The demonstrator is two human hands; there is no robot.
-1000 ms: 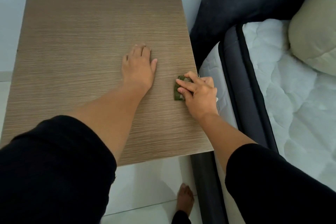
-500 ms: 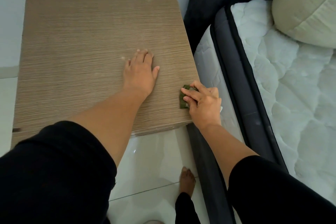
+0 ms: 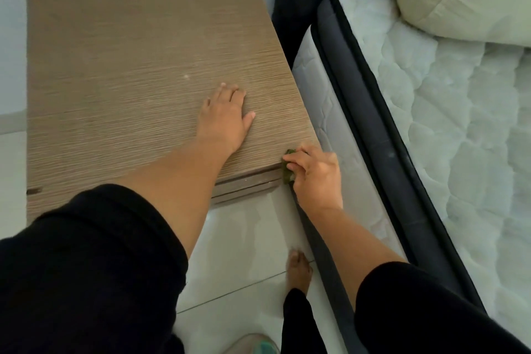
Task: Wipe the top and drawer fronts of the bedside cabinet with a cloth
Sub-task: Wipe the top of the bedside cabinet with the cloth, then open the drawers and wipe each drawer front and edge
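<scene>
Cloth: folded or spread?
Folded: the green cloth is a small wad under the right hand, at the cabinet's front-right corner.

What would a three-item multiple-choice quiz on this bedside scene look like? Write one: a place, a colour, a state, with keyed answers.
1. Where is the cloth?
A. at the cabinet's front right corner
B. on the pillow
C. at the back left corner of the top

2. What colour is the cloth?
A. white
B. green
C. red

3. How is the left hand?
A. gripping the cloth
B. raised in the air
C. flat on the cabinet top

Answers:
1 A: the cloth sits under the right hand at the front right corner of the cabinet.
2 B: the bit of it showing past the fingers is green.
3 C: the left hand lies palm down, holding nothing.
</scene>
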